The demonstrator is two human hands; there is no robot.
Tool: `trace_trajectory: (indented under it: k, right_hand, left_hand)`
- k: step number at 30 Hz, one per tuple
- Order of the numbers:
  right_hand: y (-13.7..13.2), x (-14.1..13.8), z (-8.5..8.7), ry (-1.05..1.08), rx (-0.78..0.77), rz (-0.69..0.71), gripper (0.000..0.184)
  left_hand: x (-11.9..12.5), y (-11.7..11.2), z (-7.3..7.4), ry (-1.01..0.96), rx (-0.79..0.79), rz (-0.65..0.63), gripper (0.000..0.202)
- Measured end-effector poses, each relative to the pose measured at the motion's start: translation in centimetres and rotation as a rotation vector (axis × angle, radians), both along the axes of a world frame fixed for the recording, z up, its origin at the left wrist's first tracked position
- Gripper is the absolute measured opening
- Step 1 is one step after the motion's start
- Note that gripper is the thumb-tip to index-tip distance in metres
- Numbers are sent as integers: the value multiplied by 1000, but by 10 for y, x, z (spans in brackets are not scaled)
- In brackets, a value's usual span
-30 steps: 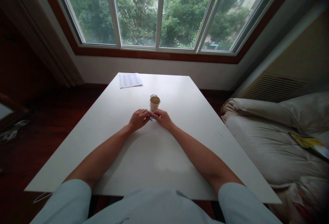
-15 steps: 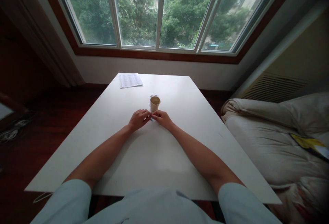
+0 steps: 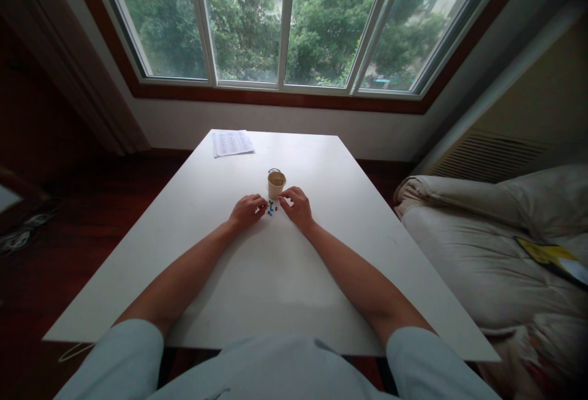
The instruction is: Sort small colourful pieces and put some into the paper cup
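Note:
A paper cup [image 3: 276,192], light tan with an open top, stands upright on the white table [image 3: 285,277]. Several tiny coloured pieces [image 3: 271,209], blue, dark red and yellowish, lie on the tabletop just in front of it; they look like beads but are too small to name surely. My left hand [image 3: 248,209] rests to their left, fingertips pinched together at the edge of the pile. On the other side, my right hand [image 3: 297,206] is raised by the cup's lower right, thumb and forefinger pinched. What either pinch holds is too small to make out.
Behind the cup lies a small dark looped item [image 3: 274,171]. Printed sheets [image 3: 233,143] sit at the table's far left corner. A beige padded sofa [image 3: 450,253] stands to the right, and a window [image 3: 280,26] is beyond the table.
My right hand has moved away from my left, up and right beside the cup. My left hand has shifted slightly left. The small coloured pieces between them now show.

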State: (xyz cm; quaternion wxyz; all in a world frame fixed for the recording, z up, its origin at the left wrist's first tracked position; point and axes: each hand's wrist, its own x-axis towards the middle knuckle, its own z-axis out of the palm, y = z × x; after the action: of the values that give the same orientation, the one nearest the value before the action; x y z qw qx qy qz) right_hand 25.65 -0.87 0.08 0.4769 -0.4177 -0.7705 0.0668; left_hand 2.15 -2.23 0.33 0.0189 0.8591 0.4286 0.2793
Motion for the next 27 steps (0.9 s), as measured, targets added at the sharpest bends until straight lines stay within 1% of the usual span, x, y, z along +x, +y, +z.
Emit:
trace_trajectory:
  k: [3, 7, 14, 18, 27]
  right_hand:
    - [2, 3, 1, 3, 57, -51, 19]
    - [3, 5, 4, -2, 83, -89, 18]
    - [2, 6, 7, 4, 130, -121, 18]
    - [2, 7, 7, -1, 135, -144, 19]
    - [9, 9, 3, -21, 107, -145, 18]
  left_hand:
    - [0, 2, -3, 9, 1, 3, 18]
    - [-1, 5, -6, 28, -7, 30, 19]
    - [0, 7, -8, 60, -18, 51, 19]
    - [0, 7, -8, 56, -25, 45, 19]
    - [-1, 7, -7, 48, -27, 26, 19]
